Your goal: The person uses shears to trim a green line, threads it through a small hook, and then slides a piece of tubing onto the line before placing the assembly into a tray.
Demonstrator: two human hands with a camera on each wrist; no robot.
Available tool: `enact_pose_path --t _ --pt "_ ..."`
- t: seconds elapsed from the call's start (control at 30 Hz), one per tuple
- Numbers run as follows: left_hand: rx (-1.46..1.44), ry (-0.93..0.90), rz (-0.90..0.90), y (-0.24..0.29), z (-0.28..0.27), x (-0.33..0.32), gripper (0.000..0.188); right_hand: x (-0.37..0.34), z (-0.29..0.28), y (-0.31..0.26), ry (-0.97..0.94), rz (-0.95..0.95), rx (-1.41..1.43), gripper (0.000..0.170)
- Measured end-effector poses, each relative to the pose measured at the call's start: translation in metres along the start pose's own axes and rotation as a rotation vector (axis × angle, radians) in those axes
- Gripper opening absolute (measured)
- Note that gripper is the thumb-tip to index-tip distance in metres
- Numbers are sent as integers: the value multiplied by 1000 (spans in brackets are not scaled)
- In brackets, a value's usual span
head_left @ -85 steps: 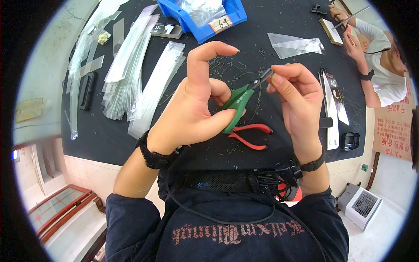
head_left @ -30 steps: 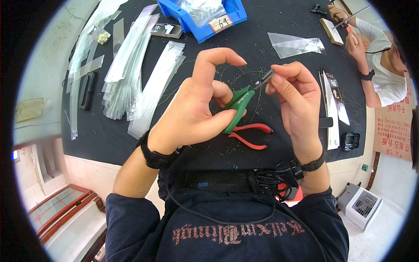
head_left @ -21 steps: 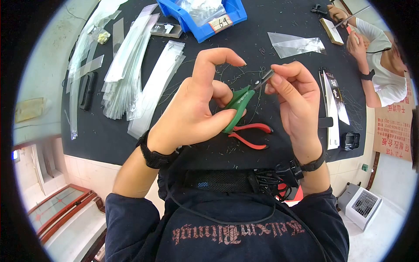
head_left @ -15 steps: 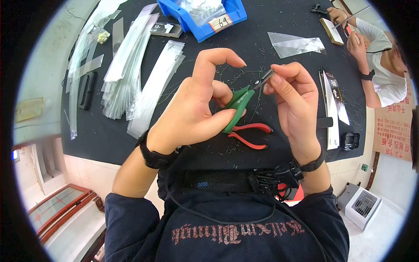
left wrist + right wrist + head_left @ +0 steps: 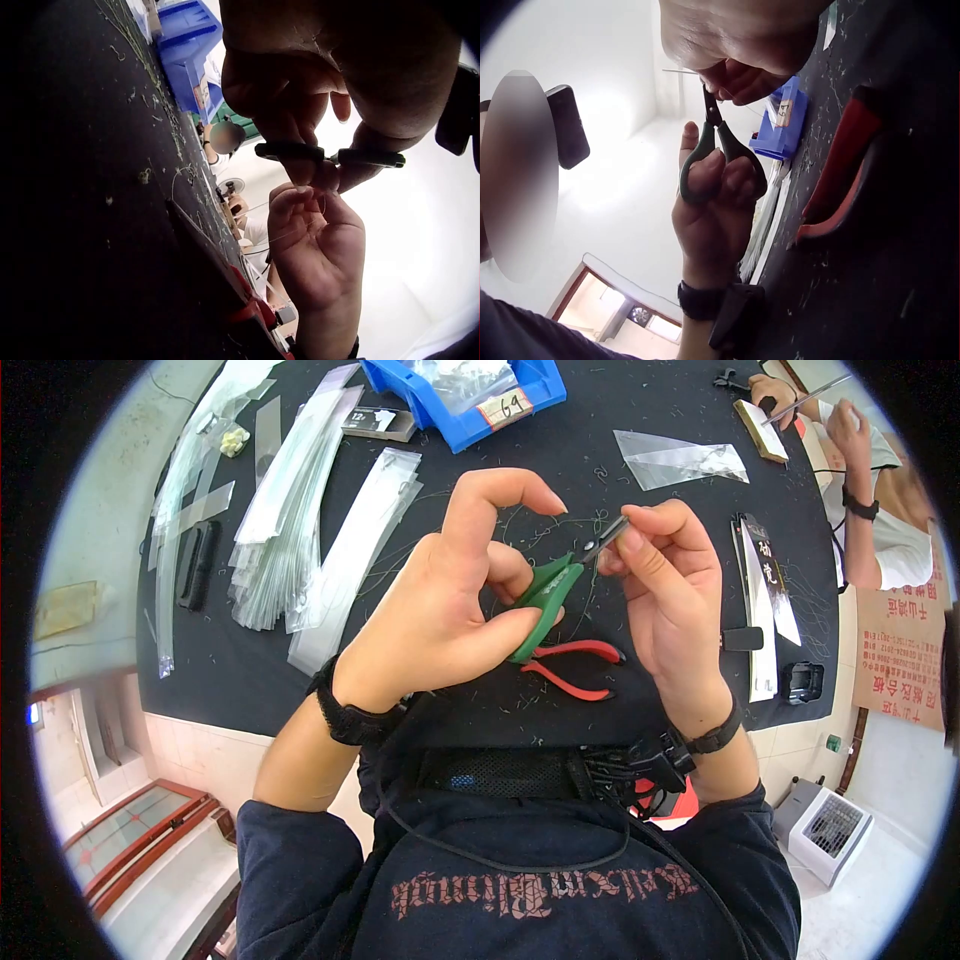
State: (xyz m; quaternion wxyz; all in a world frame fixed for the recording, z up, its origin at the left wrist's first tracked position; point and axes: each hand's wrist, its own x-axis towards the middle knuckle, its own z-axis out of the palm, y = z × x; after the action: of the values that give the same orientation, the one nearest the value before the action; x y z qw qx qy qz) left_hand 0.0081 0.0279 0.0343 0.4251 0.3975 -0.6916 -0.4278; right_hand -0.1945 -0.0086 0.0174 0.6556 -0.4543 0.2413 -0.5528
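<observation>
The left hand (image 5: 440, 610) has its fingers and thumb through the handles of green scissors (image 5: 545, 600), with its index finger raised and bent. The blades point up and right to the right hand (image 5: 680, 600), whose thumb and index finger pinch something tiny at the blade tips. In the right wrist view, a thin pale strand sticks out by the fingers of the right hand (image 5: 739, 45), above the scissors (image 5: 714, 116). The left wrist view shows a fine thread at the right hand (image 5: 319, 247). Red-handled pliers (image 5: 575, 652) lie below the scissors.
Clear plastic sleeves (image 5: 290, 510) lie at the left, and a blue bin (image 5: 475, 410) stands at the top. Loose thin strands are scattered mid-table. At the right are printed packaging (image 5: 760, 600) and a small black tray (image 5: 803, 683); another person (image 5: 885, 500) sits beyond.
The right hand has shifted slightly left, still pinching at the blade tips. The left hand has kept its grip on the scissors. The other person has lifted one hand off their work.
</observation>
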Motion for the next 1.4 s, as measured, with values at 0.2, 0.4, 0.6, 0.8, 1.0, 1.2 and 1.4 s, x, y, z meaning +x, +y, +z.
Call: enact_pose_path --t 0.2,0.4,0.6,0.8,1.0,1.2,1.4 --pt "-19 -13 -18 1 0 0 70 -1 2 1 12 -11 13 12" --pt "-37 16 24 -3 1 0 63 -3 3 2 4 -5 22 13" --pt "-42 79 39 1 -1 1 67 -2 3 -2 38 -16 22 14" --pt "-8 54 59 -3 -1 0 66 -1 1 -2 14 -27 -24 14" --pt "-30 14 25 -5 -2 -2 75 0 2 -3 4 -28 -17 14" --pt "-24 3 8 -3 -2 -2 73 0 1 -2 -1 -26 -27 13" --pt "-54 12 7 -2 0 -1 72 0 2 -3 7 -22 -31 13"
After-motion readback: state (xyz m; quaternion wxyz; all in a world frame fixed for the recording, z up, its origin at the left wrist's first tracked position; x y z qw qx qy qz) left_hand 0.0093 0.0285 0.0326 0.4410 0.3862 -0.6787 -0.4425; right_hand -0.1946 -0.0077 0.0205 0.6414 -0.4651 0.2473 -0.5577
